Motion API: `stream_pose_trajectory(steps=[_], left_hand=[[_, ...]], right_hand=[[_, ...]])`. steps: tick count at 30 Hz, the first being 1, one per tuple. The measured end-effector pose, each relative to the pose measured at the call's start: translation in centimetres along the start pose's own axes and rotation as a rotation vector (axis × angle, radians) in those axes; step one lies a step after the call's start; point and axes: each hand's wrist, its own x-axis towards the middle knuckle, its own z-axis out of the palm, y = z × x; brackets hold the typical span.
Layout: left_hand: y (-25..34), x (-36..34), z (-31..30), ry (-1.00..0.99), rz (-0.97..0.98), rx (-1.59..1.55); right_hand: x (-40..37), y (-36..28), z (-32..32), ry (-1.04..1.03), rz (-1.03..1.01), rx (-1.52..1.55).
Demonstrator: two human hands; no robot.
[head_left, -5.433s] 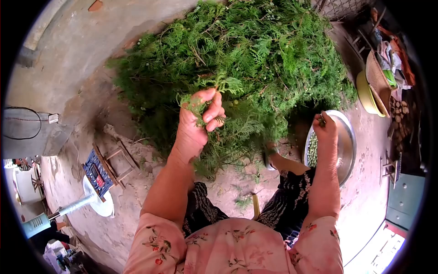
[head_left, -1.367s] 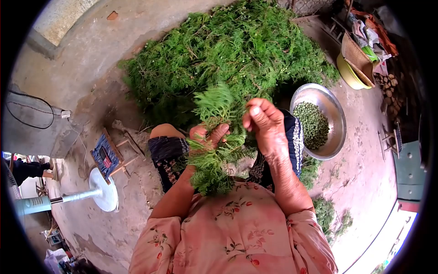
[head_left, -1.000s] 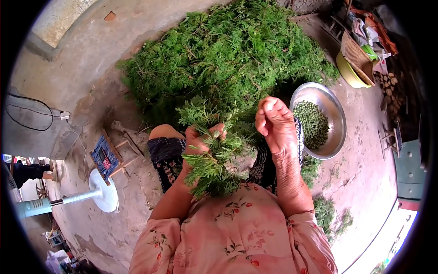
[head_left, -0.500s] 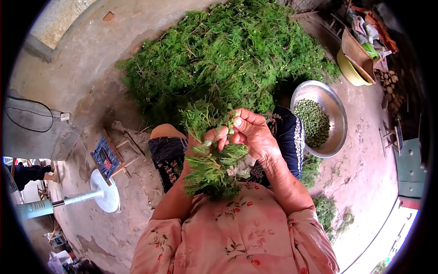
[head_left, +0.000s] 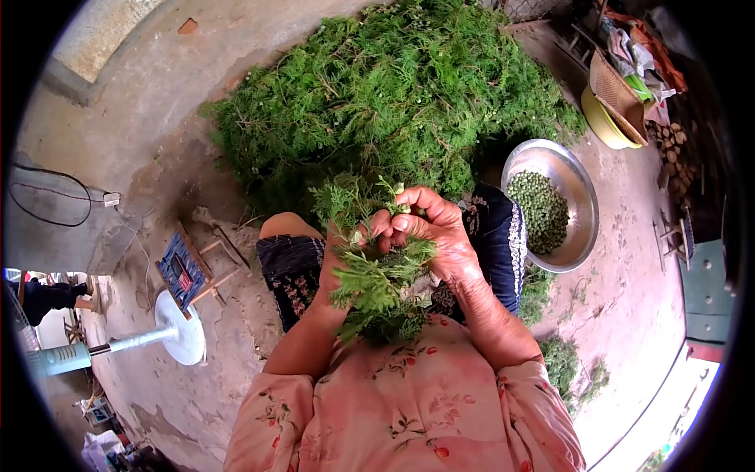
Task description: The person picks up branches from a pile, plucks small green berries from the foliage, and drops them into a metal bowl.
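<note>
A leafy evergreen sprig [head_left: 373, 287], cypress-like with flat scaly leaves, is held above my lap. My left hand [head_left: 363, 236] is closed round its stem, partly covered by the leaves. Close beside it, my right hand [head_left: 440, 236] pinches with thumb and forefinger at small pale green cones [head_left: 404, 208] on the sprig; the fingertips of both hands nearly meet. Just beyond my knees lies a big heap of cut evergreen branches [head_left: 393, 94]. To the right of my knee stands a metal basin [head_left: 583, 204], partly filled with loose green cones [head_left: 539, 211].
A small wooden stool [head_left: 189, 271] with a phone-like object on it and a standing fan [head_left: 177, 330] are at left. A yellow tub [head_left: 604, 122] with a woven basket sits at upper right. Scattered sprigs [head_left: 562, 366] lie on the concrete floor at right.
My left hand has shifted slightly toward the right one, and the sprig has turned and moved a little to the right. The right fingers have closed in lower, around the cones.
</note>
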Motion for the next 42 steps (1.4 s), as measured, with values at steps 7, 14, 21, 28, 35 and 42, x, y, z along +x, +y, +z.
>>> stream_pose_trajectory(steps=[7, 14, 21, 28, 35, 42], left_hand=[[-0.2, -0.7, 1.1, 0.313, 0.159, 0.039], [0.2, -0.2, 2.6, 0.338, 0.093, 0.093], [-0.5, 0.0, -3.1, 0.165, 0.013, -0.165], [-0.2, 0.9, 0.3, 0.306, 0.036, 0.214], [0.3, 0.3, -1.6, 0.101, 0.034, 0.31], [1.2, 1.1, -4.2, 0.067, 0.046, 0.19]], right_hand=[[-0.2, 0.1, -1.0, 0.09, 0.179, 0.266], [-0.2, 0.4, -1.5, 0.181, 0.232, 0.35], [0.2, 0.3, -1.5, 0.227, 0.125, 0.411], [0.0, -0.8, -0.5, 0.306, 0.14, 0.144], [0.5, 1.6, -1.8, 0.369, -0.236, -0.492], [0.3, -0.6, -2.1, 0.41, -0.07, -0.638]])
